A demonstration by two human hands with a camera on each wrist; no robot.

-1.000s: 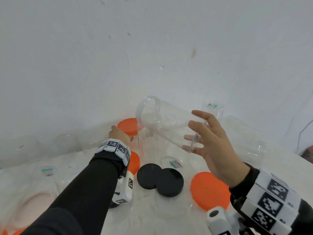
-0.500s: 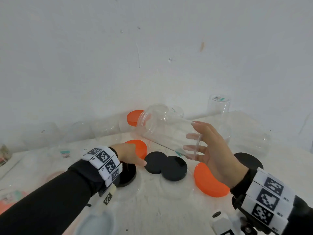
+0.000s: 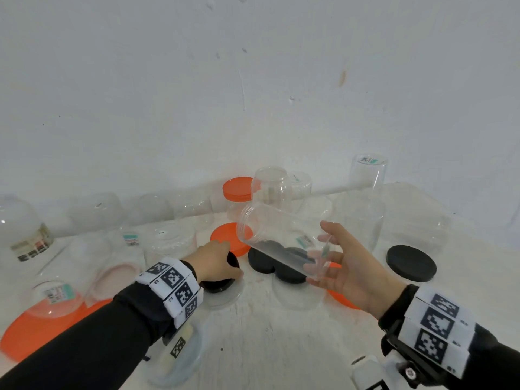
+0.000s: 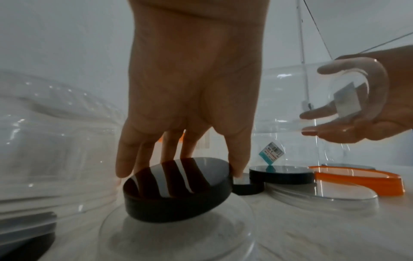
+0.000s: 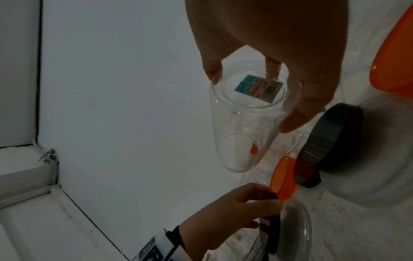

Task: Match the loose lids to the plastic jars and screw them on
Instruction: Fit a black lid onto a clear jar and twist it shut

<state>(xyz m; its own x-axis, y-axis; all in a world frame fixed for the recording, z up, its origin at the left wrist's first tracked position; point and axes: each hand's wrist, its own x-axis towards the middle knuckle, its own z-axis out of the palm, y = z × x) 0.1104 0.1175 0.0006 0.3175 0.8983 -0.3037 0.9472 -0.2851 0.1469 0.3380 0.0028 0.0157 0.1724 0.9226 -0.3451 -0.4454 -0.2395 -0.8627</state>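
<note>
Above the lids — jar [image 3: 281,240] sideways, mouth leftward.

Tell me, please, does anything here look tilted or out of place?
Yes. The black lid under the left hand sits tilted, one edge raised off a clear lid. The right hand holds a clear jar almost sideways in the air. Nothing looks spilled or broken.

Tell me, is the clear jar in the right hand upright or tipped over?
Tipped: the clear jar lies nearly sideways in the right hand, lidless mouth pointing away.
</note>
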